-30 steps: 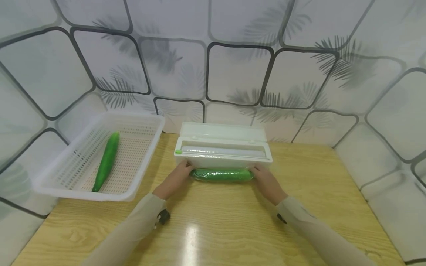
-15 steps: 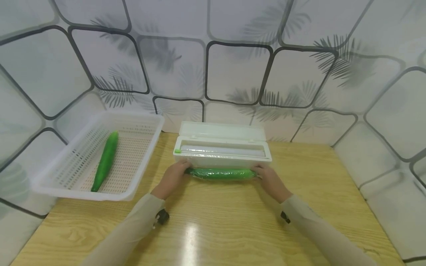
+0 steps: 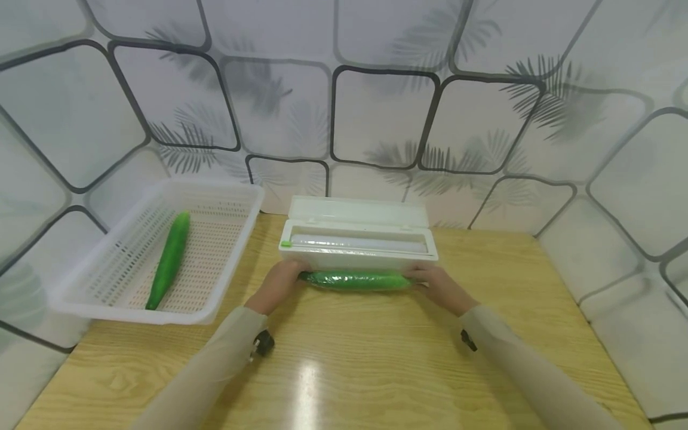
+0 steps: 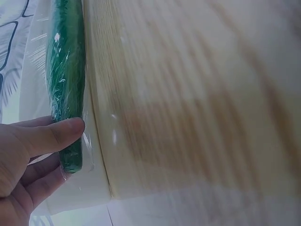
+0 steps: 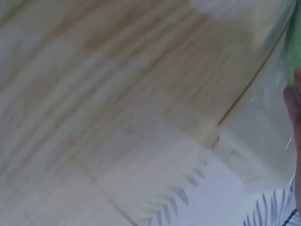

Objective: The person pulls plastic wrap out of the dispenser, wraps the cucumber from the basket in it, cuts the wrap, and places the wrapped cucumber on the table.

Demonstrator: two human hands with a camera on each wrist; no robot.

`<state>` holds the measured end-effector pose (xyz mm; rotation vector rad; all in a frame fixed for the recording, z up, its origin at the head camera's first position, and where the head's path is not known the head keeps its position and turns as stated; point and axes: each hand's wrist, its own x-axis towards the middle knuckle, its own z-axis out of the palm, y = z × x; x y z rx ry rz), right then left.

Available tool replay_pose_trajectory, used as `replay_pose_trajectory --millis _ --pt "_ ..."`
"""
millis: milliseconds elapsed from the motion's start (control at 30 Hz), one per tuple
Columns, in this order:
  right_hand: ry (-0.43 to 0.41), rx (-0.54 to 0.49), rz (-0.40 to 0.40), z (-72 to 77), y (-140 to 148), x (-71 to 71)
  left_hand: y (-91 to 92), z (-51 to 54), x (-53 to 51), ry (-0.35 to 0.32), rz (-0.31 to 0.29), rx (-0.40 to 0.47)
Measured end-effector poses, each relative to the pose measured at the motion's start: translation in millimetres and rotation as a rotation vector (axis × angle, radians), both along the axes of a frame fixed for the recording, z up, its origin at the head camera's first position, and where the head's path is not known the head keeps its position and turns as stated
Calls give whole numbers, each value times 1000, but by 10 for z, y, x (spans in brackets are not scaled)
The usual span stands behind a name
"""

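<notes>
A green cucumber [image 3: 357, 280] wrapped in shiny cling film lies crosswise along the front of a white cling film dispenser [image 3: 357, 260]. My left hand [image 3: 280, 282] grips its dark end; in the left wrist view the thumb [image 4: 68, 131] presses the wrapped cucumber [image 4: 67, 61] against the fingers behind. At the pale end, my right hand [image 3: 442, 289] pinches the tip or the film there; which one I cannot tell. Only part of that hand shows at the edge of the right wrist view. The dispenser's lid [image 3: 357, 211] is raised, showing the film roll [image 3: 357, 243] inside.
A white perforated basket [image 3: 231, 263] stands at the left with one unwrapped cucumber [image 3: 169, 261] in it. A small green slider [image 3: 286, 243] sits at the dispenser's left end. Behind the wooden table [image 3: 355, 358] rises a patterned wall [image 3: 384, 116].
Both hands have shifted slightly outward along the cucumber, the right one more, uncovering more of its ends. The cucumber has moved a little toward the dispenser. The basket stays put.
</notes>
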<state>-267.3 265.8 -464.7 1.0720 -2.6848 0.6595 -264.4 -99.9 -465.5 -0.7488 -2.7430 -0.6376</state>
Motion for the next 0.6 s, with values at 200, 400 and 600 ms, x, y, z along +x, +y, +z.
replay_pose_trajectory --millis 200,400,600 --pt "-142 -92 86 49 81 -23 0 8 12 -31 8 -51" --pt "-37 0 -35 117 27 24 6 6 30 -2 -1 -64" --pt "-5 10 -194 77 -67 73 -8 -10 28 29 -21 -68"
